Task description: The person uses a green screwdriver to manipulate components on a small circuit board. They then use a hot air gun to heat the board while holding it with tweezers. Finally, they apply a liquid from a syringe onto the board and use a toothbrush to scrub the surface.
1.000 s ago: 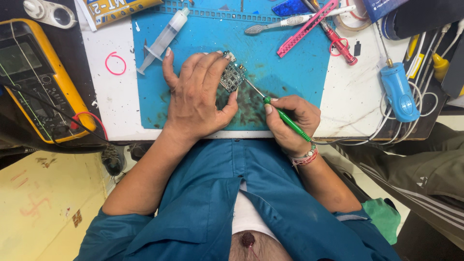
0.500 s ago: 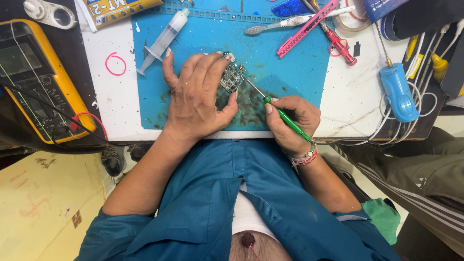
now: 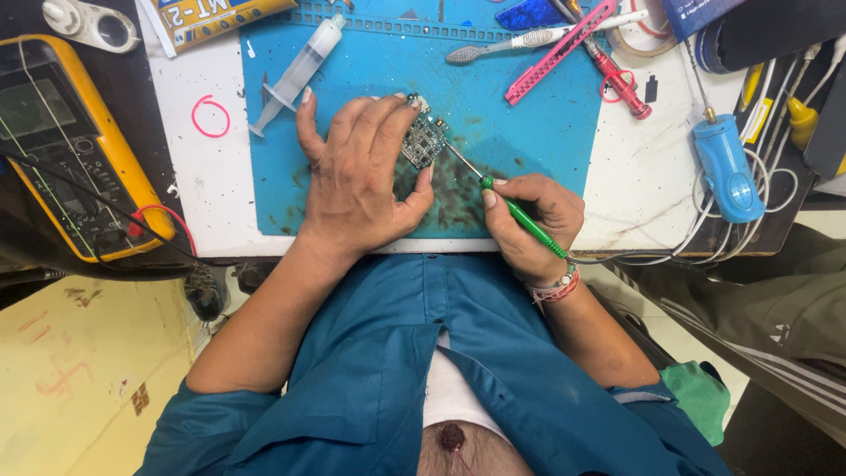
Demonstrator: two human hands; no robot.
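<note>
Nothing has shifted since the earlier frame: the left hand (image 3: pixel 361 176) still pins the small circuit board (image 3: pixel 425 141) on the blue mat (image 3: pixel 520 132) near the desk's front edge, and the right hand (image 3: pixel 529 220) stays clamped on the green screwdriver (image 3: pixel 520 216), tip at the board. A syringe (image 3: pixel 300 75) lies near the mat's far-left corner.

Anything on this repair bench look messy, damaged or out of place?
Yes: the blue mat is stained with dark blotches around the small circuit board and near the right hand. The syringe lies askew across the mat's edge.
</note>
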